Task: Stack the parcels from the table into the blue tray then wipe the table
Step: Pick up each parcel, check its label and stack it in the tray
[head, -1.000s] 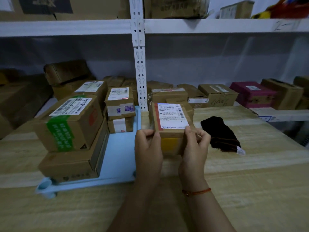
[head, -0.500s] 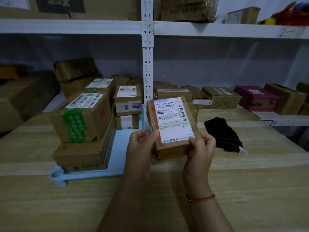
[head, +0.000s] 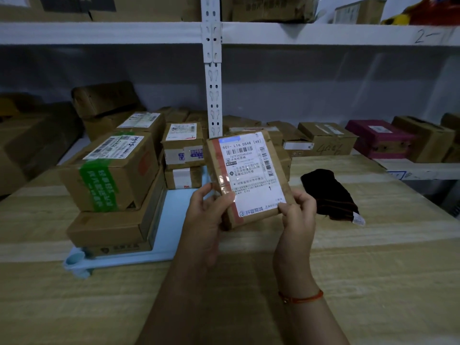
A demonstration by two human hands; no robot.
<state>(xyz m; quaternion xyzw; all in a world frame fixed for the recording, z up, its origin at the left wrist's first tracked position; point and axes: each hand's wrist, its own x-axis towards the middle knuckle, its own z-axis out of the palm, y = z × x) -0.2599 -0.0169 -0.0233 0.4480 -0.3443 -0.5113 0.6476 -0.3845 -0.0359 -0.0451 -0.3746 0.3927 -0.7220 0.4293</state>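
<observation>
I hold a flat brown parcel (head: 249, 178) with a white shipping label tilted up toward me, above the wooden table (head: 373, 270). My left hand (head: 206, 215) grips its lower left corner and my right hand (head: 297, 215) its lower right corner. The blue tray (head: 171, 235) lies to the left. On it stand a green-taped box (head: 109, 170) on top of a wide flat box (head: 112, 230), and two small stacked boxes (head: 183, 155) behind. A black cloth (head: 328, 192) lies on the table right of the held parcel.
A white metal shelf upright (head: 211, 70) rises behind the table. Many cardboard boxes (head: 326, 139) and a magenta box (head: 378, 138) sit on the lower shelf behind. More boxes fill the upper shelf (head: 323, 33). Another parcel (head: 285, 158) stands behind the held one.
Both hands have lifted the parcel off the table and tilted its label face up toward me. My view has shifted slightly left.
</observation>
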